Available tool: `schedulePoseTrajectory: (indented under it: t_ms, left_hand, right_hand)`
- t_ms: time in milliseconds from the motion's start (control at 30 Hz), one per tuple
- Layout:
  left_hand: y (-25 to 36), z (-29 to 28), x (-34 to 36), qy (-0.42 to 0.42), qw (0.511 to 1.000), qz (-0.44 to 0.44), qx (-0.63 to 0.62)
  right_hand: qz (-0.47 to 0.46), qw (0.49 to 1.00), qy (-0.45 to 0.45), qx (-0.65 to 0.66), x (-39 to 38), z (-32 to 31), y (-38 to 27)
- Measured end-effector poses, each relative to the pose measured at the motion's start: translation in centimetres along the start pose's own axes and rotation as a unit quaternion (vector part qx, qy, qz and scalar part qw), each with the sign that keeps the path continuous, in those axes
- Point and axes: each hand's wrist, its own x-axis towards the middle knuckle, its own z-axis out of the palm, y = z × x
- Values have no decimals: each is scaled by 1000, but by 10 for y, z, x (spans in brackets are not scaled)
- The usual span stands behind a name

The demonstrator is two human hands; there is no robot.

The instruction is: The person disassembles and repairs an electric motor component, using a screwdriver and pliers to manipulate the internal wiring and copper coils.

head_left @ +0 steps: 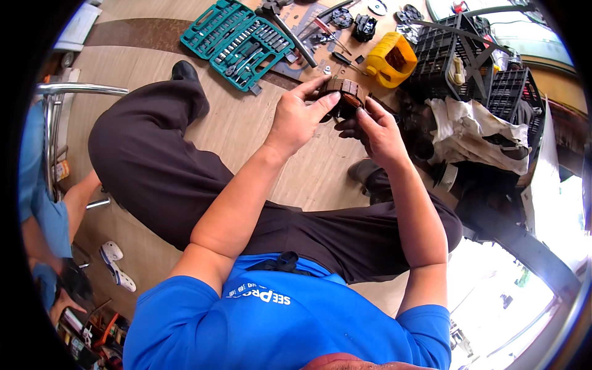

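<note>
Between my two hands, over the floor in front of me, is a round stator (345, 86) with brown metal segments on its rim and copper-coloured windings inside. My left hand (295, 120) grips its left side, thumb on the near face and fingers around the rim. On the opposite side, my right hand (381, 134) pinches the near right edge; some of its fingertips look dark and are partly hidden below the part. A yellow cut-open container (391, 60) stands just beyond my right hand. Near it lies a dark-handled screwdriver (347, 61).
An opened green socket set case (237, 46) lies ahead on the left. Dark metal parts (365, 28) are scattered beyond the hands. Black crates (447, 58) and a stained white cloth (478, 132) stand at right. Another person's arm (79, 200) and white shoes (117, 266) are at left.
</note>
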Motion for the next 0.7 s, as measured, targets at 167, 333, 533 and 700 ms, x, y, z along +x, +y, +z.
schedulePoseTrajectory:
  t_ms: [167, 333, 533, 700]
  left_hand:
    - [3, -1, 0, -47, 996, 43, -58]
    - [-9, -6, 5, -74, 972, 25, -221]
    - [-20, -14, 9, -172, 939, 40, -295]
    - [-12, -13, 5, -216, 927, 41, -304]
  right_hand:
    - [-81, 995, 6, -58, -1, 2, -2]
    - [-179, 974, 22, -136, -7, 15, -7]
    - [-232, 943, 53, -234, -21, 22, -9]
    - [-321, 883, 82, -332, -25, 25, -9]
